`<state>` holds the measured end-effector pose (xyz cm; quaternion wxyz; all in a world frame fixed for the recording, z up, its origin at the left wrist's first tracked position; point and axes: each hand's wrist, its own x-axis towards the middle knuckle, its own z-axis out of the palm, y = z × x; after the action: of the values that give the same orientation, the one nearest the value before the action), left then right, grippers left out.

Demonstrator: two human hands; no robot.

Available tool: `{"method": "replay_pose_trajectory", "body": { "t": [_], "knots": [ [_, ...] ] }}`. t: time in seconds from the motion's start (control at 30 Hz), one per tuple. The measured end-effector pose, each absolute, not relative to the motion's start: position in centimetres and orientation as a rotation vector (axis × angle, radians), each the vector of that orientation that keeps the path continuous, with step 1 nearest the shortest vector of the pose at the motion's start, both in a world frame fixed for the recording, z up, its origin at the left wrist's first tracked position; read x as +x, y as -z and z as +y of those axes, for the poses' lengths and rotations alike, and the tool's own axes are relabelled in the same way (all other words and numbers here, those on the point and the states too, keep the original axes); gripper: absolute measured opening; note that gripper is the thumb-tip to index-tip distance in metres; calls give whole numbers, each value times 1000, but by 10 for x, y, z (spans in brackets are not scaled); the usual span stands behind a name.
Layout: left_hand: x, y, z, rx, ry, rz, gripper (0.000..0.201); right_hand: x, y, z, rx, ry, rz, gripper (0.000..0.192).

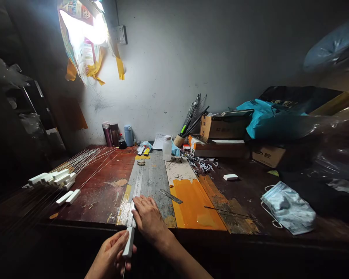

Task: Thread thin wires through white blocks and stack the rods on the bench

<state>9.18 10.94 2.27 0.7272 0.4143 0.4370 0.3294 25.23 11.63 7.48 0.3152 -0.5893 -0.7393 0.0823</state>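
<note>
A worn dark-red workbench (pixel 101 193) with a grey board (pixel 154 178) and yellow sheet (pixel 192 205) laid on it — a steel ruler (pixel 137 186) along the board, white blocks (pixel 54 179) at left, a face mask (pixel 289 207) at right, cardboard boxes (pixel 223 128) behind.

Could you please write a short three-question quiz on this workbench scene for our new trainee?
1. True or false: the left hand holds a white block.
2. What does the right hand press flat on?
A. the face mask
B. the steel ruler
C. the white bottle
3. Fill in: more white blocks lie at the table's ____ side.

Key: 1 true; 2 B; 3 left.
</note>
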Motion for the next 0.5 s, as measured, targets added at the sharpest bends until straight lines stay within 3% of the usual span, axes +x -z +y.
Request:
{"method": "replay_pose_trajectory", "body": {
  "t": [0.23,0.5],
  "knots": [
    [92,-27,110,914,-730,955,62,251,-77,115,-1534,-277,-1958,37],
    [91,-33,122,1023,-676,940,58,255,-65,124,-1385,-256,-1759,53]
  ]
}}
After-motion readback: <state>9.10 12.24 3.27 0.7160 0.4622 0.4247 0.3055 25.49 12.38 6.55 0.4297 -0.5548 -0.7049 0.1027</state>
